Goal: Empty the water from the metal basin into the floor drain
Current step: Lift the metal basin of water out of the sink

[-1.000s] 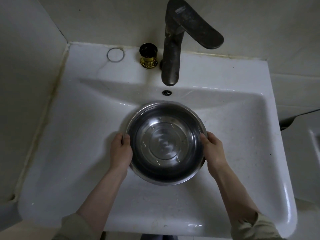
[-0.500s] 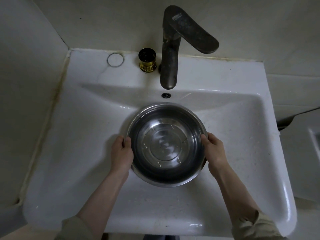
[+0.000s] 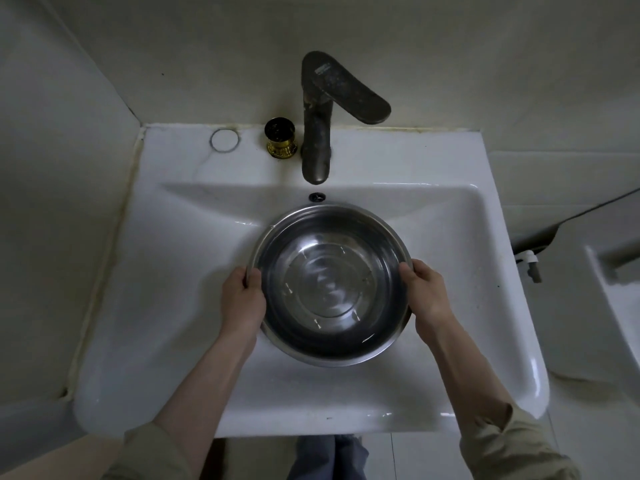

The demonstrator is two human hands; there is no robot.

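Steel basin (image 3: 330, 289), rim pinched by left hand (image 3: 242, 299) and right hand (image 3: 427, 296) fingers (image 3: 254, 275), should lift level, avoiding slosh.

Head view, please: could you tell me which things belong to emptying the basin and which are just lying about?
Belongs to the job:
metal basin
left hand
right hand

Just lying about:
faucet
gold cup
white sink

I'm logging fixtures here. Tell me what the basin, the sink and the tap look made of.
Basin: polished steel, probably stainless; mirror-like reflections. Sink: glossy white ceramic, by its glazed highlights. Tap: metal, likely; dull, dark, spotted surface.
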